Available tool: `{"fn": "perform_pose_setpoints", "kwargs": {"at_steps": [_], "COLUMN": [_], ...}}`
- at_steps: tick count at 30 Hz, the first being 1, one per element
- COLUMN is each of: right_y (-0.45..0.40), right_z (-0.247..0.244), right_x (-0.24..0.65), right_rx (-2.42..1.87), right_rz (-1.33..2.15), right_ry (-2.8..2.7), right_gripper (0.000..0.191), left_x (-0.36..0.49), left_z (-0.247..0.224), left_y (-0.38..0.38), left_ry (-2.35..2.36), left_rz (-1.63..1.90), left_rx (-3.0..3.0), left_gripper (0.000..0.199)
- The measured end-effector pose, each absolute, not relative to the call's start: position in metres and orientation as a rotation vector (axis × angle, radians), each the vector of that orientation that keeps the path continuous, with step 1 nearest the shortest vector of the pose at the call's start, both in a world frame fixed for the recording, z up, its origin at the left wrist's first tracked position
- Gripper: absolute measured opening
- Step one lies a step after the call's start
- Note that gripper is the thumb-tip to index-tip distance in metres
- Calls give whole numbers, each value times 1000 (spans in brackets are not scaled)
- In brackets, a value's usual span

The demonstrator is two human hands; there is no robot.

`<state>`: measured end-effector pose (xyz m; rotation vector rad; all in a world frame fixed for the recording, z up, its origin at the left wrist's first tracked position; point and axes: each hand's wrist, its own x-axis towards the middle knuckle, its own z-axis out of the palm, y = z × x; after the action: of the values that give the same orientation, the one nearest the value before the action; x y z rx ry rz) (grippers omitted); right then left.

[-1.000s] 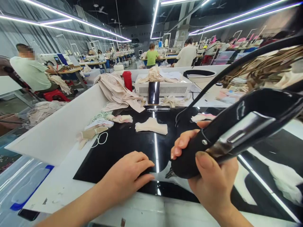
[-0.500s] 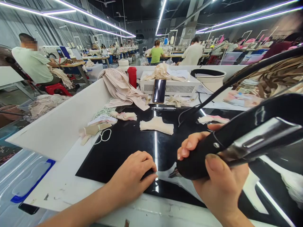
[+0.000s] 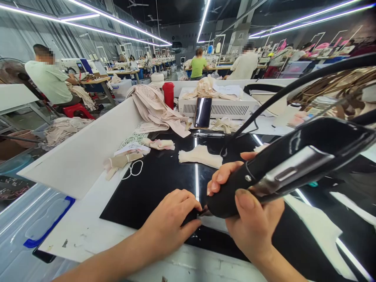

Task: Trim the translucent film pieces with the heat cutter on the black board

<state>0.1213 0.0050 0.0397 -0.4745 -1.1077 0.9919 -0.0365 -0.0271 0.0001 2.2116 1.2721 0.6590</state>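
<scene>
My right hand (image 3: pixel 255 219) is wrapped around a black corded handheld tool (image 3: pixel 282 164) with a silver metal lever along its side. Its thumb presses near the lever's front end. The tool slants down to the left, and its small metal tip (image 3: pixel 205 212) is at the fingertips of my left hand (image 3: pixel 173 215). That hand rests low on the black glossy board (image 3: pixel 141 196), thumb and fingers closed on the end of a thin white fabric piece (image 3: pixel 314 223). The fabric runs rightward beneath my right hand, which hides part of it. A cream padded piece (image 3: pixel 201 155) lies just beyond.
Behind the board stand a phone (image 3: pixel 203 112), a vented white box (image 3: pixel 217 105) and a red cup (image 3: pixel 168 95). Beige fabric strips (image 3: pixel 155 105) pile at back left. Scraps and elastic loops (image 3: pixel 132 156) lie by the low white wall (image 3: pixel 85 145). The tool's black cable (image 3: pixel 264 113) arches above the board.
My right hand has brought the tool leftward, and its tip is now at my left fingertips. More of the white fabric shows at right. The left hand stays on the board.
</scene>
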Motion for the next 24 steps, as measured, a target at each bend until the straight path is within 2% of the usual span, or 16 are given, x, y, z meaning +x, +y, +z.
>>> {"fn": "perform_pose_setpoints", "kwargs": {"at_steps": [18, 24], "right_y": [-3, -3], "right_z": [38, 44], "right_x": [119, 127], "right_rx": [-444, -458], "right_rz": [1057, 1062], "right_ry": [-1110, -1128], "right_gripper": [35, 37], "left_x": [-39, -42], "left_z": [1, -3], "left_y": [-26, -27], "left_ry": [1236, 1186], "left_rz": [748, 705], "left_rx": [2102, 2219], "left_gripper": [27, 37]}}
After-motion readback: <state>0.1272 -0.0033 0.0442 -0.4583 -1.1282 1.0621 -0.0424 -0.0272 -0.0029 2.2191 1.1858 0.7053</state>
